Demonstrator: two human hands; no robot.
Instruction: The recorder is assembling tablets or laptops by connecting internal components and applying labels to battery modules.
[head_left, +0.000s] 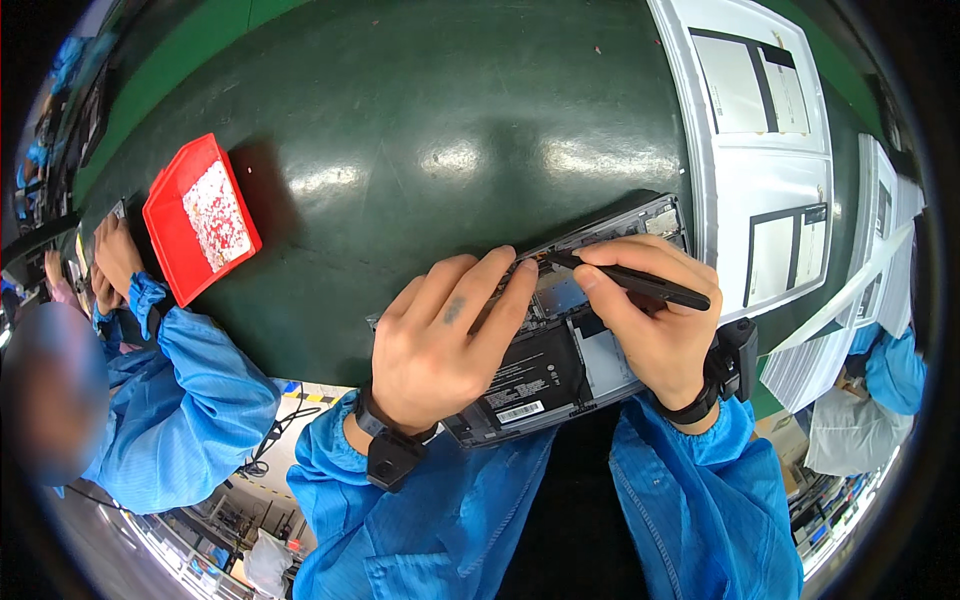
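Observation:
An opened laptop base (560, 292) lies tilted in front of me, its insides facing up. Its black battery (530, 375) sits on the near side, and circuit parts line the far side. My left hand (440, 335) lies over the laptop's left part, palm down, fingers stretched and somewhat apart. Its fingertips touch down near the far inner edge; the thumb's tip is hard to make out. Pinched between the thumb and fingers of my right hand (655, 315) are black tweezers (655, 287). Their tip reaches the circuit parts right beside my left fingertips.
A red bin (165, 235) with small white pieces stands at the left on the green table (400, 130). White trays (705, 190) holding flat panels border the right, with more stacked trays (875, 235) beyond. A co-worker in a blue sleeve (200, 370) sits at the left.

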